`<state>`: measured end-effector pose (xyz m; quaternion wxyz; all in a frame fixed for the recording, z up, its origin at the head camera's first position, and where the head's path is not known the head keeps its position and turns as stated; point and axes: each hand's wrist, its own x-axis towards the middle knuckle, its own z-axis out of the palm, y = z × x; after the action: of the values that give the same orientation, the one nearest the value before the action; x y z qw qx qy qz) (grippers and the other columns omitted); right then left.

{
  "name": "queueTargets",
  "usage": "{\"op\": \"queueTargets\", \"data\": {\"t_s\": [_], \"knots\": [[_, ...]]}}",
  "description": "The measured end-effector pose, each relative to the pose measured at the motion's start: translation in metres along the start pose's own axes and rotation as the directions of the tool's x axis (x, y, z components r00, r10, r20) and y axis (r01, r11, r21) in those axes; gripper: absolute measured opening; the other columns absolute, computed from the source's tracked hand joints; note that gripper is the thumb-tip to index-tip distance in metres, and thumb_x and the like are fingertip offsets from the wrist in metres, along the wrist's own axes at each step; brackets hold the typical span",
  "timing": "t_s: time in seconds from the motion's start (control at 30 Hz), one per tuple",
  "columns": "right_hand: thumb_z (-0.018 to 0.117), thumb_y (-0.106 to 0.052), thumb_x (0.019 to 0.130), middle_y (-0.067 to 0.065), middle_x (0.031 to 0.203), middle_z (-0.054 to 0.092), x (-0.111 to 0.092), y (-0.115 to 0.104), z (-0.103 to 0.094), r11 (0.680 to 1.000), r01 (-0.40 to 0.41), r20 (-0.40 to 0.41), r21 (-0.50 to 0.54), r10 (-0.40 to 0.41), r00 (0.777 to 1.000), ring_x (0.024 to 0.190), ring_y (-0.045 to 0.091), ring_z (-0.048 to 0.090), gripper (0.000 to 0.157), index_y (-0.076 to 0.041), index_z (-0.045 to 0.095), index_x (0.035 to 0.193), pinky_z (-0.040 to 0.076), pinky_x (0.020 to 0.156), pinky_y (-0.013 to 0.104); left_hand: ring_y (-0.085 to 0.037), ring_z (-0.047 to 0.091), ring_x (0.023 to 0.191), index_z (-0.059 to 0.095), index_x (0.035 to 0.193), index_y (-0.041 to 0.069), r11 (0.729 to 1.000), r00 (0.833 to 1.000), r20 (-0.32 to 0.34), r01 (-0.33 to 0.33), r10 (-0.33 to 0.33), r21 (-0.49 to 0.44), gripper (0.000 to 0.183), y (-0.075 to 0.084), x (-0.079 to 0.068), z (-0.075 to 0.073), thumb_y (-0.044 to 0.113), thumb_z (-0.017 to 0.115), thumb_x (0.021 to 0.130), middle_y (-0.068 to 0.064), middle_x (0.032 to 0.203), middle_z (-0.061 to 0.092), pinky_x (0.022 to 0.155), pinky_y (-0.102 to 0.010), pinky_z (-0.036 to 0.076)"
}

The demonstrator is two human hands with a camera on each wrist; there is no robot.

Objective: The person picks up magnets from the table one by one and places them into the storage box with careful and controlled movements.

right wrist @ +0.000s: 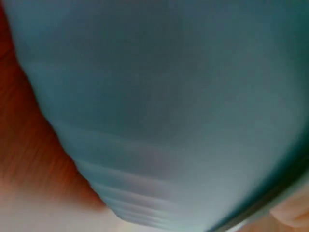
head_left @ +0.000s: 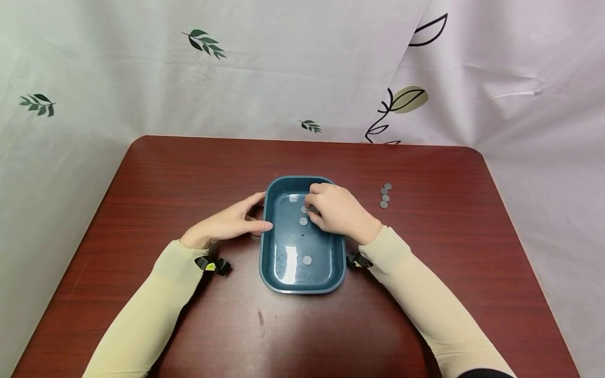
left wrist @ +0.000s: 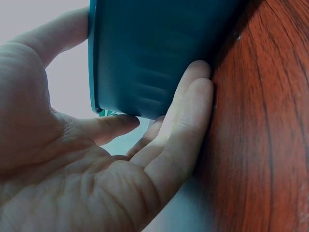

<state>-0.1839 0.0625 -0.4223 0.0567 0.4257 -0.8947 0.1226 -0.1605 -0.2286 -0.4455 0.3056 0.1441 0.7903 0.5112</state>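
A blue-green plastic tray (head_left: 302, 286) lies on the table, longer from front to back than across. My left hand (head_left: 231, 219) holds its left side, the thumb over the rim and the other fingers low against the outer wall, as the left wrist view shows. Inside the tray, my right hand (head_left: 342, 210) has its fingers bent, with thumb and index fingertips at a small grey coin (head_left: 304, 209). Just in front of it lies a second coin (head_left: 303, 221), and a third coin (head_left: 307, 260) is nearer the tray's front. In the right wrist view, the outer wall (right wrist: 159, 111) fills most of the picture, blurred.
To the right of the tray, several grey coins (head_left: 384, 198) lie in a short line on the dark red wooden table (head_left: 212, 163). A pale curtain (head_left: 283, 68) with leaf prints hangs behind the table's far edge.
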Motion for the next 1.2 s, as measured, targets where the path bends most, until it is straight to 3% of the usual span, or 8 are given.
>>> {"op": "queueTargets", "data": {"t_s": [0.43,0.7,0.9,1.2], "knots": [[0.077,-0.019,0.092,0.002,0.094,0.065,-0.015,0.009,-0.016,0.993,-0.004,-0.101,0.119,0.016,0.995,0.083,0.016,0.056,0.009,-0.013,0.078,0.098,0.051,0.074,0.032,-0.027,0.076,0.104,0.018,0.166,0.021,0.999,1.0,0.002,-0.028,0.028,-0.024,0.089,-0.002,0.0,0.0,0.027,0.074,0.098,-0.015,0.16,0.037,0.09,-0.041,0.063],[0.076,-0.019,0.091,0.0,0.101,0.066,-0.037,0.031,-0.031,0.992,-0.061,-0.18,0.109,0.08,0.98,0.09,0.018,0.06,0.013,-0.012,0.078,0.102,0.053,0.078,0.035,-0.027,0.076,0.105,0.018,0.166,0.022,0.999,1.0,0.005,-0.022,0.023,-0.027,0.089,0.0,-0.001,0.0,0.028,0.075,0.097,-0.014,0.16,0.038,0.091,-0.042,0.063],[0.077,-0.019,0.09,0.001,0.108,0.068,-0.056,0.047,-0.035,0.988,-0.108,-0.178,0.109,0.126,0.976,0.099,0.021,0.064,0.02,-0.012,0.077,0.109,0.055,0.089,0.042,-0.026,0.076,0.104,0.017,0.166,0.021,1.0,1.0,0.004,-0.016,0.016,-0.023,0.091,0.0,-0.001,0.001,0.028,0.075,0.097,-0.014,0.161,0.036,0.091,-0.041,0.063],[0.078,-0.017,0.088,0.005,0.106,0.067,-0.084,0.071,-0.033,0.98,-0.187,-0.138,0.068,0.195,0.971,0.098,0.024,0.064,0.025,-0.008,0.076,0.112,0.056,0.088,0.045,-0.026,0.076,0.105,0.017,0.167,0.022,0.999,1.0,0.004,-0.014,0.014,-0.029,0.091,0.0,-0.001,0.0,0.029,0.075,0.097,-0.014,0.162,0.036,0.091,-0.042,0.062]]}}
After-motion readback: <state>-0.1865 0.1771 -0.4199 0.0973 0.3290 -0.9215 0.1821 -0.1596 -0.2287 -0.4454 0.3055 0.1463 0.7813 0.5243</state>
